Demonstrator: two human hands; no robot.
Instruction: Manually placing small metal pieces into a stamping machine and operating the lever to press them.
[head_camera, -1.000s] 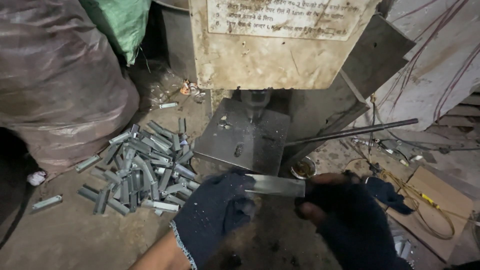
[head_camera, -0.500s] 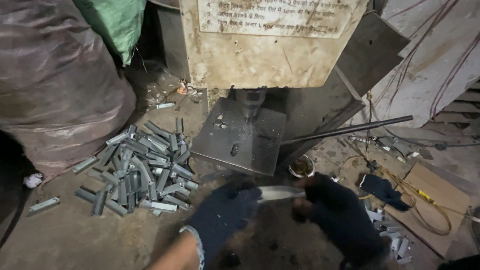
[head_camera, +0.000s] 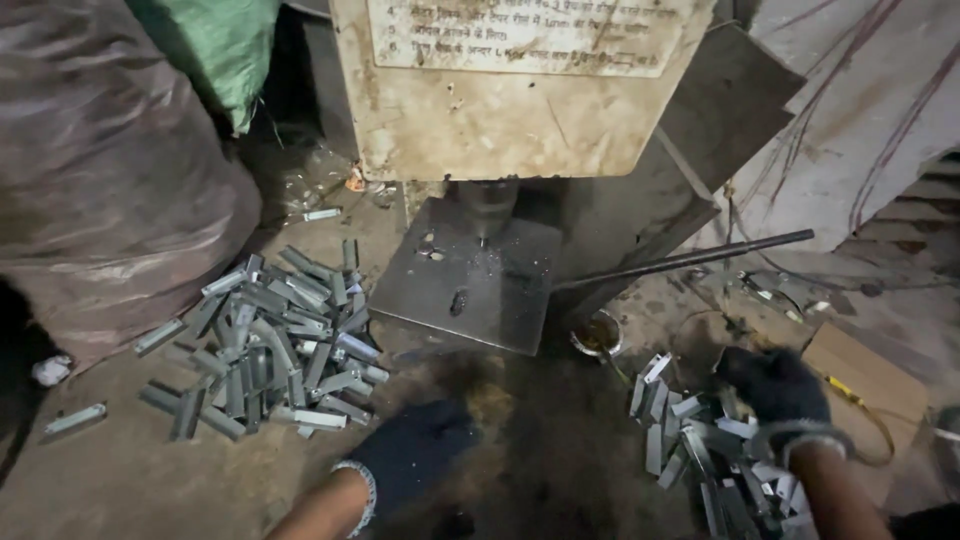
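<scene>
The right hand (head_camera: 775, 390), in a dark glove, sits at the lower right of the frame on top of a heap of small metal strips (head_camera: 700, 440). Its fingers curl down into the heap, but whether they have closed on a strip I cannot tell. The left hand (head_camera: 415, 455), also gloved, hovers at the bottom centre, over dark ground below the press plate (head_camera: 470, 285); it looks loosely closed and seems to hold nothing, though its palm side is hidden.

A second, larger pile of strips (head_camera: 270, 340) lies at the left centre, with a few strays beyond it. The press (head_camera: 520, 90) fills the upper centre, its punch above the plate. A long rod (head_camera: 690, 262) runs from the press toward the right. A small round tin (head_camera: 598, 335) stands just beside the plate's lower right corner. A big dark sack (head_camera: 100, 180) fills the upper left.

The strips look thin, stiff and light, likely with sharp cut edges and perhaps oily, so slippery. Pinching one across its long edges, near the middle, should hold best.
</scene>
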